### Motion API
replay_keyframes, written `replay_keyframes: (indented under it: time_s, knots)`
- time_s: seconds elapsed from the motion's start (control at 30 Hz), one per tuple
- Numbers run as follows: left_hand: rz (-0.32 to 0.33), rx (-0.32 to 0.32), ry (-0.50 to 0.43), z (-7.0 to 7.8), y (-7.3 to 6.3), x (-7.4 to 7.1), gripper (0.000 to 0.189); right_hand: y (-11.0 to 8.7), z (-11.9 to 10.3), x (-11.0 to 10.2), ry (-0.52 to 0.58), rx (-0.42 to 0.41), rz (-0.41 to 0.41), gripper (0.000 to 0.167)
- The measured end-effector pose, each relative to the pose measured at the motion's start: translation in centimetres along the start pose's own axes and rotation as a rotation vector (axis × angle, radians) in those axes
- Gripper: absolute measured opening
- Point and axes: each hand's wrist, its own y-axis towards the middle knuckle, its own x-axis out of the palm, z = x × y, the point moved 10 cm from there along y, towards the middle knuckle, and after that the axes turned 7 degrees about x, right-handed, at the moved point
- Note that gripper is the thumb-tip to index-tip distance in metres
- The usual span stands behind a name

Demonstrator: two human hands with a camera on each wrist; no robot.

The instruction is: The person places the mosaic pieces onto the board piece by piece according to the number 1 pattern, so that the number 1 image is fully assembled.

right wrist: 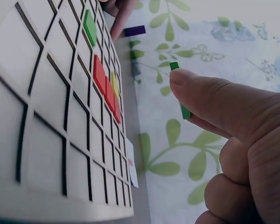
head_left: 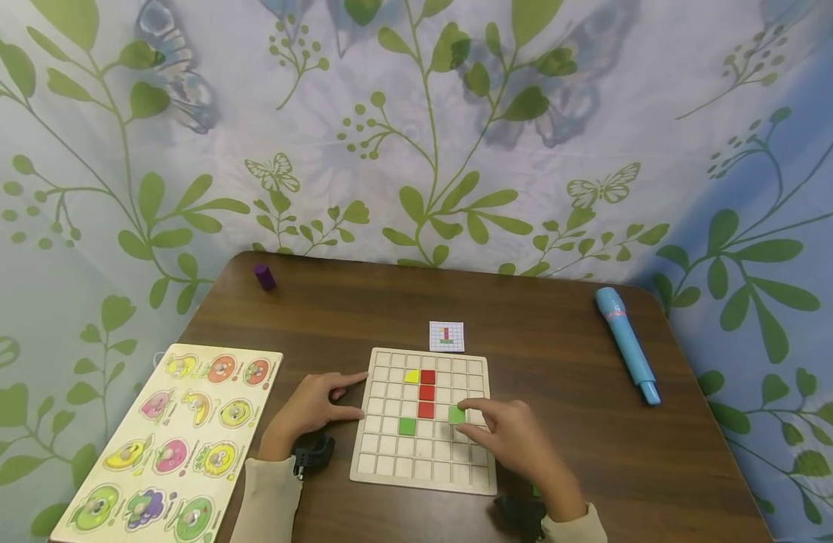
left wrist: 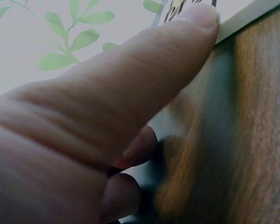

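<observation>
A wooden grid board lies on the table in the head view. Three red square tiles form a column on it, a yellow piece with a cut corner beside the top one. Lower left of the column sits a green square tile. My right hand pinches another green tile between thumb and index finger; the right wrist view shows it raised off the grid. My left hand touches the board's left edge with extended index finger and thumb. Behind the board lies a small printed pattern card.
A fruit puzzle board with pictured pieces lies at the left. A blue toy microphone rests at the right. Near the far left corner stands a purple cylinder. A patterned cloth hangs behind the table.
</observation>
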Motion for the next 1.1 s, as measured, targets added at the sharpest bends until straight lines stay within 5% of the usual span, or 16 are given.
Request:
replay_keyframes:
  time_s: [0.5, 1.1]
  knots:
    - [0.008, 0.017, 0.006, 0.2, 0.2, 0.0, 0.070, 1.4, -0.5, 4.0, 0.154, -0.058, 0.017, 0.025]
    - [0.008, 0.009, 0.011, 0.0, 0.1, 0.0, 0.071, 1.5, 0.6, 6.7, 0.138, -0.007, -0.045, 0.026]
